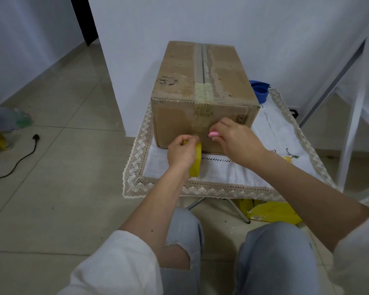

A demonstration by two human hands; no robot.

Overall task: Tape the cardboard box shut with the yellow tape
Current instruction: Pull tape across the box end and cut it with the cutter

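A closed cardboard box (179, 67) stands on a small table with a lace-edged white cloth (226, 173). A strip of pale yellow tape (203, 96) runs over the near end of its top seam and down the front face. My left hand (182, 154) grips the yellow tape roll (196, 161) against the lower front of the box. My right hand (235, 139) holds a pink tool (213, 134), its tip at the tape on the box front; I cannot tell if it is scissors or a knife.
Behind the box at the right stands a blue container (260, 91). Yellow packaging (273, 213) lies on the floor under the table. A black power cord (19, 160) and a fan base (6, 120) are at the left. A white frame (349, 116) stands right.
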